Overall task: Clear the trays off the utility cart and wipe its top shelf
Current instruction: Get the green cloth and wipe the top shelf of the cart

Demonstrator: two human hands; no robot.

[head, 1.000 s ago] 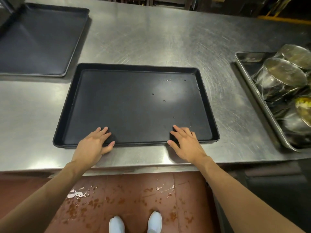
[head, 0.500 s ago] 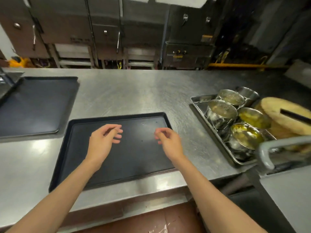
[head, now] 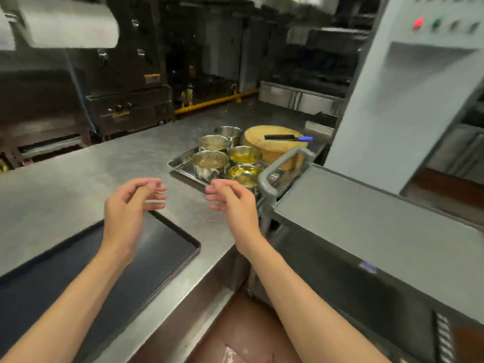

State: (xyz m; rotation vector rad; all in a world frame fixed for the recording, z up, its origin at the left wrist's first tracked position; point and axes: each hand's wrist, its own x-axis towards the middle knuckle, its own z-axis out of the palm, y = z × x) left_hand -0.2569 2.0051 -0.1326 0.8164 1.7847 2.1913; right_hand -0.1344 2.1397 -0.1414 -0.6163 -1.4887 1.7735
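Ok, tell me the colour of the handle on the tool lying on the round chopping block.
Blue handle, seen in the head view.

On the steel counter (head: 78,179) before you, the flat black baking tray (head: 162,252) lies left; the shallow metal tray of steel pots (head: 180,163) sits behind it, rightward. The grey utility cart (head: 366,221) stands right of the counter.
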